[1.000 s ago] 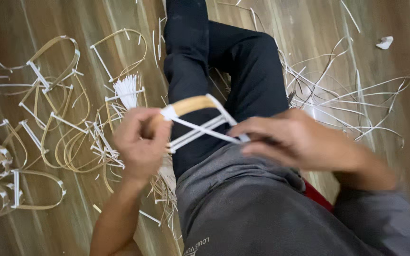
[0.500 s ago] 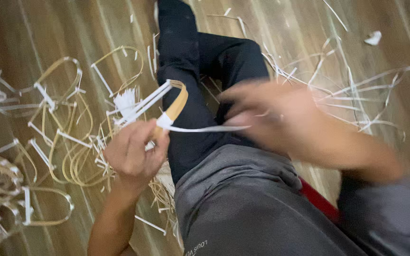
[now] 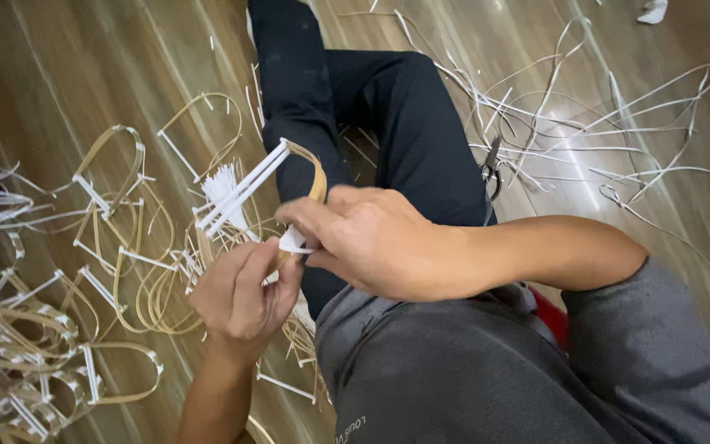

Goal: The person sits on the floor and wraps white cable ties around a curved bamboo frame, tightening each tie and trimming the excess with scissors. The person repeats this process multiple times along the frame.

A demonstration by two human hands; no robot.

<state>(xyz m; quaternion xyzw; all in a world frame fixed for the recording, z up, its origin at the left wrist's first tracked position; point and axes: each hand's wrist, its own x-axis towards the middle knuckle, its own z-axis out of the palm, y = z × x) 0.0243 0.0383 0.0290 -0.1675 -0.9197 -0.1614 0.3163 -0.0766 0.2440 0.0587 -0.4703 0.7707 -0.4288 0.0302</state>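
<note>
A small bamboo loop piece [image 3: 315, 177], a tan bent strip with white strips [image 3: 244, 187] tied across it, is held over my lap. My left hand [image 3: 240, 292] grips its lower end from below. My right hand [image 3: 371, 238] reaches across and pinches the white binding [image 3: 293, 241] at the same end, fingers closed on it. The white strips stick out to the upper left. My legs in dark trousers [image 3: 388, 123] stretch out on the wooden floor.
A heap of finished tan-and-white loop pieces [image 3: 108, 255] lies on the floor to the left. Long loose white strips [image 3: 618, 140] sprawl to the right. Small scissors [image 3: 492, 168] rest beside my right leg.
My right hand has come back from the right onto the piece's end next to my left hand. The piece has turned, its white strips now pointing up-left.
</note>
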